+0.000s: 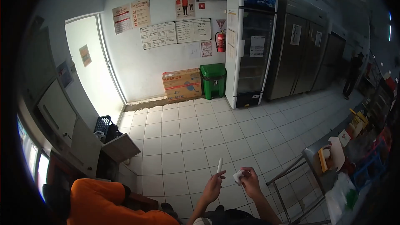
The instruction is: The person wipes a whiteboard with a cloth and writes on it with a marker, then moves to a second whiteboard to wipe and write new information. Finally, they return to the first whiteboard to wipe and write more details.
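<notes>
My left hand [213, 186] holds a thin white stick-like object [219, 165] upright between its fingers. Just to its right, my right hand [250, 180] pinches a small crumpled white piece [238, 176], perhaps paper or a wrapper. Both hands are raised close together over the white tiled floor [196, 137], low in the view. What the white things are exactly I cannot tell.
A person in an orange shirt [100, 204] sits at lower left beside a desk [87, 146]. A steel table [329, 158] with boxes and bags stands at right. Cardboard box [182, 84], green bin [213, 80], glass-door fridge [250, 46] along the far wall. Another person [353, 75] stands far right.
</notes>
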